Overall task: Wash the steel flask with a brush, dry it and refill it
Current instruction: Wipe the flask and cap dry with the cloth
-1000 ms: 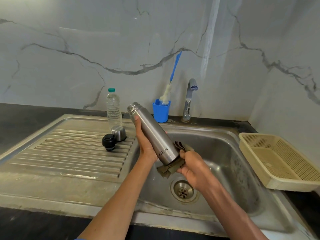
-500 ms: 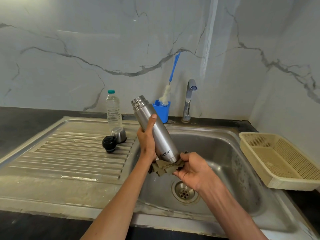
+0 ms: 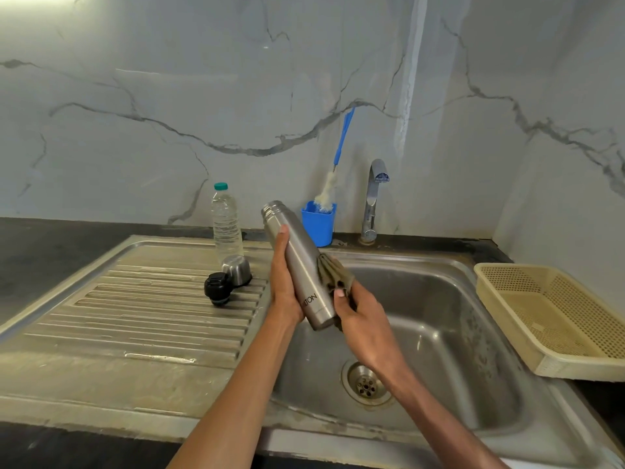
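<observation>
While the left hand (image 3: pixel 285 286) grips the smooth cylindrical steel flask (image 3: pixel 299 265), right hand (image 3: pixel 363 319) fingers pinch a crumpled olive cloth (image 3: pixel 333 274) against it.

Both bare forearms reach forward from the near edge and converge, the left hand (image 3: pixel 285 286) wrapped around the flask (image 3: pixel 301 265) from the left with its thumb lying up along it, the right hand (image 3: pixel 358 316) pinching a cloth (image 3: pixel 334 275) against its right side.

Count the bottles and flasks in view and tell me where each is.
2. The steel flask is held tilted over the sink; the plastic water bottle stands on the drainboard behind. None seem hidden.
</observation>
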